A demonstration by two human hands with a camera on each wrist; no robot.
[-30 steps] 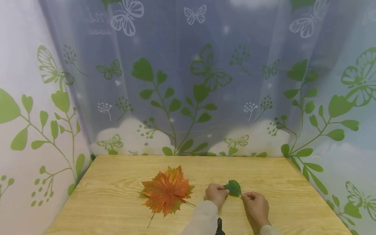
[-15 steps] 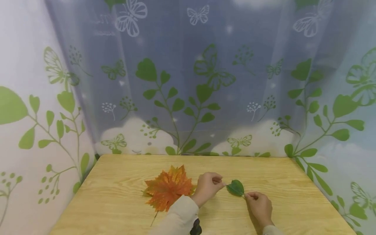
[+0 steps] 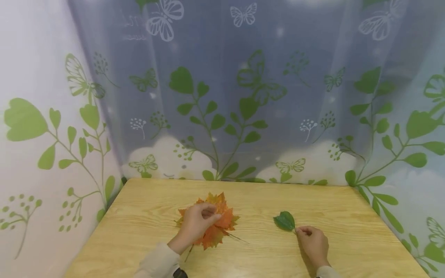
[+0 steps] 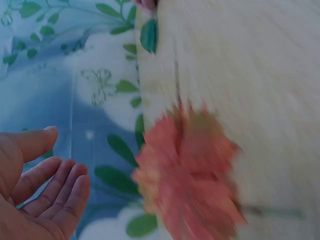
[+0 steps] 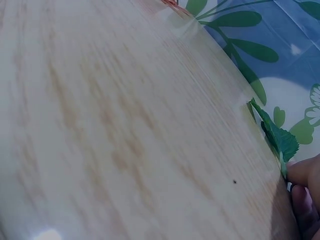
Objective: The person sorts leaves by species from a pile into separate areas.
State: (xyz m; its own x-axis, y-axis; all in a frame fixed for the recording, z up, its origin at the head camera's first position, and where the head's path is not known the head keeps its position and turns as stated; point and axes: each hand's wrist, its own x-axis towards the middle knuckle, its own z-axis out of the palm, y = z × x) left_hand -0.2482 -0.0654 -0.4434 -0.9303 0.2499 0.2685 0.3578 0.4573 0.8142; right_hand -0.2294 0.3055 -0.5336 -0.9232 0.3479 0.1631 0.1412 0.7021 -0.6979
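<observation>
My right hand (image 3: 314,244) pinches the stem end of a green leaf (image 3: 284,221) between thumb and fingertips, low over the right side of the table. In the right wrist view the leaf (image 5: 280,137) points away from the thumb and finger. My left hand (image 3: 199,222) is held above a pile of orange maple leaves (image 3: 225,219), hiding part of it in the head view. The left wrist view shows that hand (image 4: 45,185) with loosely bent fingers and nothing in them, beside the orange maple leaves (image 4: 187,175). Thin stems stick out from the pile.
The wooden table (image 3: 253,255) has a pale wood grain. A patterned curtain (image 3: 226,96) with leaves and butterflies stands along its back edge, with further printed cloth on the left and right sides.
My left hand has let go of the green leaf and moved left over the orange maple leaves. My right hand still holds the green leaf by its stem. The head view has shifted slightly.
</observation>
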